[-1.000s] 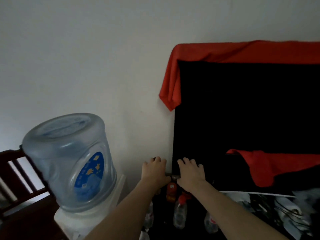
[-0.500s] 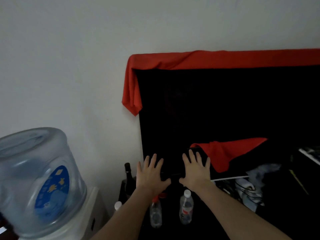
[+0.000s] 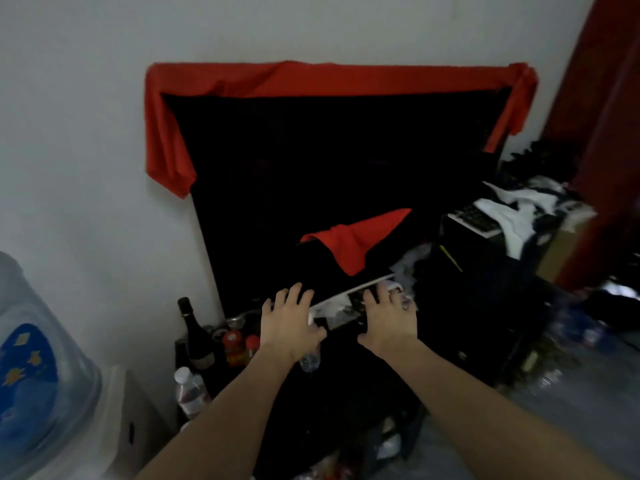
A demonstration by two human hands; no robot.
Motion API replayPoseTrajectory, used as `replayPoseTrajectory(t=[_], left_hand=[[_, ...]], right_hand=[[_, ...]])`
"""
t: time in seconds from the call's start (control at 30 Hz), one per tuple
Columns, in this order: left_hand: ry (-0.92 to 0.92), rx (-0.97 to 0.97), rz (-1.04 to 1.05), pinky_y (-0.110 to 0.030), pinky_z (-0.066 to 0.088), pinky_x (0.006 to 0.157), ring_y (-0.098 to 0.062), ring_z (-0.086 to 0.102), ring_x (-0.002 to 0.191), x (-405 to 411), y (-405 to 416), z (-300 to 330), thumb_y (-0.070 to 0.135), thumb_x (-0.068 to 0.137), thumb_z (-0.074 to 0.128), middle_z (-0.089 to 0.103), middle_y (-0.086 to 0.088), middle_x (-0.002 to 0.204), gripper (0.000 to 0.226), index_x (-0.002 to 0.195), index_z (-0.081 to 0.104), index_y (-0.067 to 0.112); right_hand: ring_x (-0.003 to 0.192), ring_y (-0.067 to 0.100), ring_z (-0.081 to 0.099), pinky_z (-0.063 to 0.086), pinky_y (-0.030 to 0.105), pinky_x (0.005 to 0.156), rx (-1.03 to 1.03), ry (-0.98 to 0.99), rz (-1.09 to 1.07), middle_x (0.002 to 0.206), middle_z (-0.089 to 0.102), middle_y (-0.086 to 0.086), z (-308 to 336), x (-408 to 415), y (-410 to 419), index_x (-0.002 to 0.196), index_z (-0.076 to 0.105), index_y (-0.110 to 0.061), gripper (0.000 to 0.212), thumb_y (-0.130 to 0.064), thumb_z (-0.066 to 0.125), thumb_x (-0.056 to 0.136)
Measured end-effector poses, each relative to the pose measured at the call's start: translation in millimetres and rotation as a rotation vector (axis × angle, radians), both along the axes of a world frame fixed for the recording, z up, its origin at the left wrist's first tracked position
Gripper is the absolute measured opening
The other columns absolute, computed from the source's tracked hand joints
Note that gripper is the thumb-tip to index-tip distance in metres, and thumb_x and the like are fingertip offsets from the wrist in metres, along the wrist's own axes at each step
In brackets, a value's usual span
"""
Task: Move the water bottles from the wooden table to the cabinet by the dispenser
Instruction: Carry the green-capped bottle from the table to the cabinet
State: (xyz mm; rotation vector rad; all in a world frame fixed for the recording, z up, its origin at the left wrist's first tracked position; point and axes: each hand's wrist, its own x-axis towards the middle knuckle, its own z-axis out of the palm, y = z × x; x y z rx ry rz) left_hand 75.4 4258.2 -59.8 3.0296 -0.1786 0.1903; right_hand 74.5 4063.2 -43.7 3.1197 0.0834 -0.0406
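Both my hands are out over the dark cabinet [image 3: 346, 393] beside the dispenser [image 3: 38, 368]: left hand [image 3: 289, 325] and right hand [image 3: 388, 318] have fingers spread and hold nothing. At least two water bottles sit here, one [image 3: 188, 393] at the cabinet's left edge near the wine bottle [image 3: 194, 330] and one [image 3: 309, 361] just under my left palm. I judge this drop-off done; next is turning back to the wooden table, which is out of view.
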Motion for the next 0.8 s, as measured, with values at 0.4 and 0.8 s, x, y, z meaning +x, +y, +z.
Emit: replayPoseTrajectory(t=[0.4,0.8], left_hand=[[0.085,0.065,-0.423,-0.054,0.016,0.124,-0.027,0.012,0.157,-47.8,-213.6,12.4,0.063,0.088,0.058,0.007,0.0,0.172,0.09,0.161,0.019,0.03],[0.131,0.129,-0.894,-0.058,0.009,0.126,-0.027,0.0,0.159,-213.3,-530.9,20.8,0.065,0.09,0.059,-0.004,0.002,0.173,0.095,0.164,0.012,0.03]], right_hand=[[0.148,0.033,0.015,0.023,0.056,0.116,0.071,-0.01,-0.458,0.164,0.01,0.01,16.4,-130.4,-196.1,0.156,0.014,-0.021,0.094,-0.052,0.067,0.083],[0.148,0.031,0.016,0.025,0.058,0.113,0.1,-0.04,-0.967,0.163,0.013,0.007,13.2,-363.2,-461.3,0.151,0.023,-0.025,0.091,-0.061,0.066,0.08]])
